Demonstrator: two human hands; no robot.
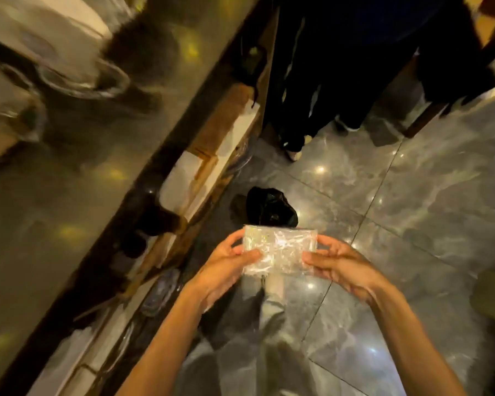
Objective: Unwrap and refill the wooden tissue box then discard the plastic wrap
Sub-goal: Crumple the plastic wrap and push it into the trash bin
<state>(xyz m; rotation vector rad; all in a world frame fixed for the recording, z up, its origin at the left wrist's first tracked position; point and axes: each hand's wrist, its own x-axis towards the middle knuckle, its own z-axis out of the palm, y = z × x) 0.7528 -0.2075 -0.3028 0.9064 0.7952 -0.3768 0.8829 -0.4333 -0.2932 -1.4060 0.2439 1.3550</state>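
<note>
The wrapped tissue pack (280, 250) is held in the air in front of the person, above the grey marble floor (412, 195), at the lower centre of the view. The pack is rectangular and sealed in crinkled clear plastic. Its long axis runs left to right, nearly level, and its broad face is turned up toward the camera.

The left hand (226, 267) takes the pack's left end: the thumb lies across the top face and the fingers curl behind the left edge. The right hand (343, 264) takes the right end the same way, with the thumb on the top face near the lower right corner. Both grips are clenched on the pack.

A black plastic bag (270, 208) lies on the floor just beyond the pack. A dark glossy bench (83, 181) runs diagonally along the left side; items on it are motion-blurred. The legs of 1 other person (312, 110) stand on the floor further back.
</note>
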